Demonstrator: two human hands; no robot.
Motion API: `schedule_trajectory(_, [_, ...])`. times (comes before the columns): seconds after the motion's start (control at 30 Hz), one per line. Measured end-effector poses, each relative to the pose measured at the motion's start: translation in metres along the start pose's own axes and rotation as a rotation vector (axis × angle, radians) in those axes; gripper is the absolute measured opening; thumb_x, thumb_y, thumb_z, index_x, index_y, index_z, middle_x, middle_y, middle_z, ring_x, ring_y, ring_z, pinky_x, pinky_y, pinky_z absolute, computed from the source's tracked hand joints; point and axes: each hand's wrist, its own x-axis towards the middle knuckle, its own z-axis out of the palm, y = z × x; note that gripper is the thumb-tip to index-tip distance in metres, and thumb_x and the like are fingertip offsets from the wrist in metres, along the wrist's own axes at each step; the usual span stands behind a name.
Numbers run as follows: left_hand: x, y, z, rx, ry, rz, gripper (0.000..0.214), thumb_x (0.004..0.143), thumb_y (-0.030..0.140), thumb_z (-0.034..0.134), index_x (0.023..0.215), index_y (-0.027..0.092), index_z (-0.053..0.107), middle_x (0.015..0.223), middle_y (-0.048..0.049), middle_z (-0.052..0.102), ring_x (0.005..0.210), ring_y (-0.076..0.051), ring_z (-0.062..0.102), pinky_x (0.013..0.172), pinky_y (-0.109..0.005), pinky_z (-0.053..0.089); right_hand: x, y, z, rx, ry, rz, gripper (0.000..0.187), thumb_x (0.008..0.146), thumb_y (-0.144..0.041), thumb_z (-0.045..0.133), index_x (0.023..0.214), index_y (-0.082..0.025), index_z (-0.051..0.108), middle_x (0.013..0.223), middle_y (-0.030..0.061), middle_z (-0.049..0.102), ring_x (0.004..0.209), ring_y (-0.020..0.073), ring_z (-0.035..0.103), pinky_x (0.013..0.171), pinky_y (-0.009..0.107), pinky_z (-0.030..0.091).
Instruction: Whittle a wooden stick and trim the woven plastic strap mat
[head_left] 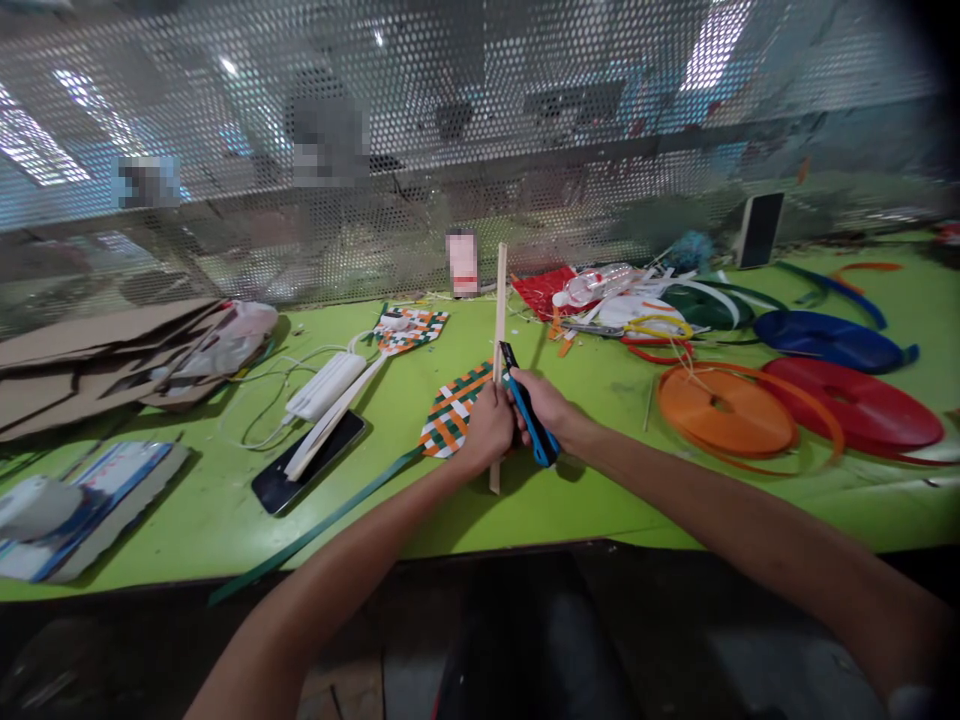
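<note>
My left hand (pixel 487 428) is closed round a long thin wooden stick (pixel 499 300) that stands nearly upright over the green table (pixel 585 500). My right hand (pixel 544 405) grips a blue and black utility knife (pixel 529 415), its tip laid against the stick just above my left hand. Behind my left hand lies a woven piece (pixel 454 405) of orange, green and white strips, partly hidden by that hand.
A black phone (pixel 307 463), a white power bank (pixel 324 385) with cable and a second woven piece (pixel 409 328) lie to the left. Cardboard (pixel 97 355) is at far left. Orange (pixel 724 410), red (pixel 855 405) and blue (pixel 829 340) strap coils fill the right. A perforated metal screen (pixel 480 150) backs the table.
</note>
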Motion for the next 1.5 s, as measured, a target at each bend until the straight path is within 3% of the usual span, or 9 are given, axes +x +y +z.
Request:
schedule_trajectory(0.37, [0.0000, -0.0019, -0.0007, 0.012, -0.032, 0.025, 0.030, 0.109, 0.039, 0.033, 0.086, 0.023, 0.044, 0.067, 0.0004, 0.058, 0.058, -0.015, 0.056, 0.060, -0.028, 0.045, 0.0017, 0.0008, -0.0017, -0.028, 0.037, -0.022, 0.043, 0.105, -0.053, 0.041, 0.078, -0.022, 0.053, 0.046, -0.0010, 0.054, 0.033, 0.0173, 0.052, 0.031, 0.028, 0.045])
schedule_trajectory(1.27, [0.0008, -0.0028, -0.0006, -0.088, -0.049, -0.049, 0.032, 0.108, 0.042, 0.036, 0.085, 0.023, 0.045, 0.063, 0.0024, 0.055, 0.053, -0.013, 0.054, 0.055, -0.024, 0.044, 0.0005, 0.0014, 0.0033, -0.074, 0.065, -0.033, 0.042, 0.106, -0.051, 0.041, 0.079, -0.022, 0.054, 0.045, -0.0006, 0.054, 0.031, 0.0167, 0.051, 0.030, 0.027, 0.045])
schedule_trajectory(1.5, [-0.0028, 0.0044, -0.0032, 0.065, -0.012, 0.029, 0.032, 0.109, 0.033, 0.033, 0.081, 0.022, 0.044, 0.066, 0.0003, 0.056, 0.058, -0.014, 0.054, 0.059, -0.026, 0.043, -0.0021, 0.0002, 0.0024, -0.089, 0.070, -0.052, 0.044, 0.106, -0.049, 0.039, 0.075, -0.022, 0.053, 0.044, -0.0005, 0.053, 0.031, 0.0173, 0.052, 0.029, 0.027, 0.045])
